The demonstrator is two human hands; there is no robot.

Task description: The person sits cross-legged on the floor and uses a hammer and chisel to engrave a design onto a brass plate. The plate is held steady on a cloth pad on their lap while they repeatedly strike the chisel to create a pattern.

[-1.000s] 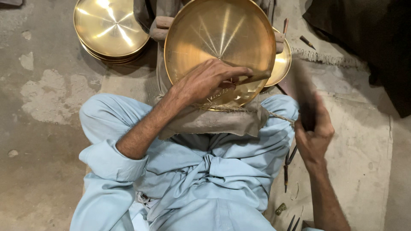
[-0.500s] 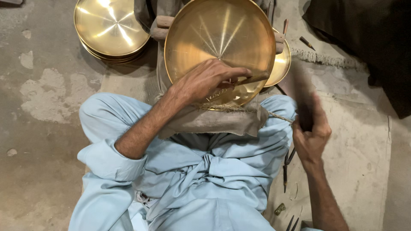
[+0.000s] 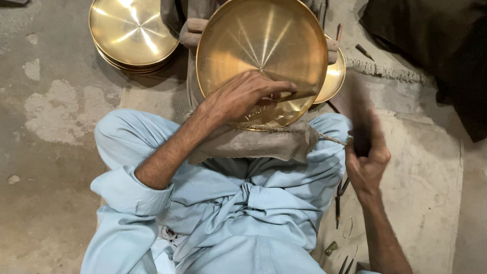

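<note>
Holding a thin punch [image 3: 299, 95] against the big brass plate [image 3: 261, 45] propped on my lap, my left hand [image 3: 243, 96] pinches it near the plate's lower rim. Marks there look partly worked; most of the face is plain. Right of the plate, my right hand [image 3: 366, 165] is clenched around a blurred dark hammer [image 3: 357, 119]. Stacked plates [image 3: 133, 34] lie left of it.
</note>
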